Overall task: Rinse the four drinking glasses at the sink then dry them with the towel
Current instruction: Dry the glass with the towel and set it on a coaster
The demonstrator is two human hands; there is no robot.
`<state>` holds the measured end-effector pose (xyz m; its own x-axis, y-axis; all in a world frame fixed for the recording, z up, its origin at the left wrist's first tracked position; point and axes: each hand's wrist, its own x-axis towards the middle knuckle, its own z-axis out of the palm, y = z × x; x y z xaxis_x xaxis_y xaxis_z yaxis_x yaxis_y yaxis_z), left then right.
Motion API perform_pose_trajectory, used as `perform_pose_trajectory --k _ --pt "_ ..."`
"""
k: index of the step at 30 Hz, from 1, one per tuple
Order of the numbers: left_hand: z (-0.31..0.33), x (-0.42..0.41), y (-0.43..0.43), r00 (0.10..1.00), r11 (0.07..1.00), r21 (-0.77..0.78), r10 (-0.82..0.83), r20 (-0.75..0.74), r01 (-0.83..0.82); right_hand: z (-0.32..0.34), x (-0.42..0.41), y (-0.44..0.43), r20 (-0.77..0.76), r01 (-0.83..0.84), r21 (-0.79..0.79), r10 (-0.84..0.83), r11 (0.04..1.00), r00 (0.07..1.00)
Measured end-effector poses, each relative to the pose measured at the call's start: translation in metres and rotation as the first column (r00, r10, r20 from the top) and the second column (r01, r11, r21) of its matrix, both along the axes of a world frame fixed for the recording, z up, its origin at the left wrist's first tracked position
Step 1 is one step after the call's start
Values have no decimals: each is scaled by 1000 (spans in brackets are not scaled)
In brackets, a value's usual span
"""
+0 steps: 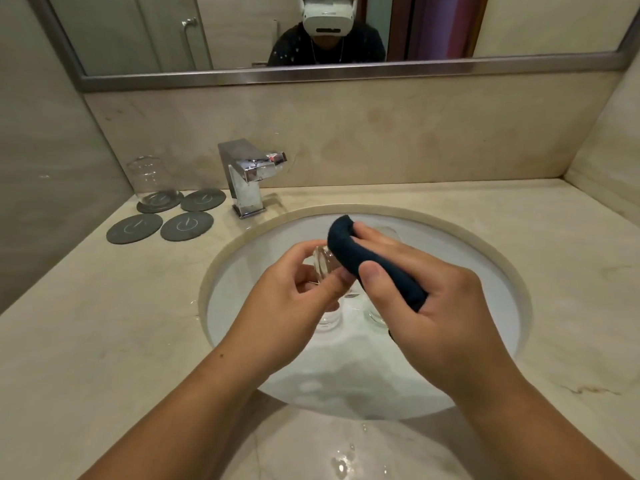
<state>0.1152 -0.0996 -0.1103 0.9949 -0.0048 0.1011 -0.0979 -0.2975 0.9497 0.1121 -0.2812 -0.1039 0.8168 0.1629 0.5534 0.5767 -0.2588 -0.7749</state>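
Note:
Over the white sink basin (491, 292), my left hand (287, 299) grips a clear drinking glass (323, 259) tilted on its side, its base towards me. My right hand (426, 299) is closed on a rolled dark blue towel (353, 251) that presses against the glass. Two more glasses (327, 322) (375, 317) stand in the basin below my hands, partly hidden. Another clear glass (152, 181) stands upside down on a grey coaster (160, 201) at the back left of the counter.
Three bare grey coasters (187, 226) lie on the beige counter left of the chrome faucet (247, 174). A mirror (346, 32) hangs on the wall above. Water drops sit on the counter's front edge (346, 455).

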Motion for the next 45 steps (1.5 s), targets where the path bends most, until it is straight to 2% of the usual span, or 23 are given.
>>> perform_pose_trajectory --k 2,6,10,14,19,23,27,30,36,40,45 --pt "-1 2 -2 998 992 -124 15 -62 -23 -3 2 -2 30 12 -19 -11 1000 999" --pt "3 6 -3 987 908 -413 6 -159 -72 -10 2 -3 94 -13 -188 32 982 995" --pt "4 5 -4 978 834 -550 -83 -192 -37 -10 2 0 121 -42 -188 66 981 990" --pt "3 7 0 971 768 -636 -97 -219 -67 -13 2 2 112 -81 -217 108 973 988" --pt "3 11 6 959 754 -646 -83 -272 -118 -14 3 -1 68 -78 -219 95 973 993" --pt "7 13 10 959 732 -667 -66 -276 -142 -12 5 -7 -25 -47 -237 42 970 999" --pt "14 6 9 959 698 -703 -84 -272 -138 -3 5 -14 -234 -28 -48 16 998 972" --pt "16 4 10 962 681 -726 -128 -243 -93 2 7 -16 -344 59 33 -44 998 938" --pt "18 0 12 984 795 -606 -85 -157 -28 11 8 -9 -536 82 192 35 978 844" --pt "33 1 36 989 823 -556 38 -144 -113 20 5 -4 -561 30 199 89 979 823" --pt "50 5 81 973 868 -439 199 -118 -231 50 4 24 -539 -136 171 208 976 816"
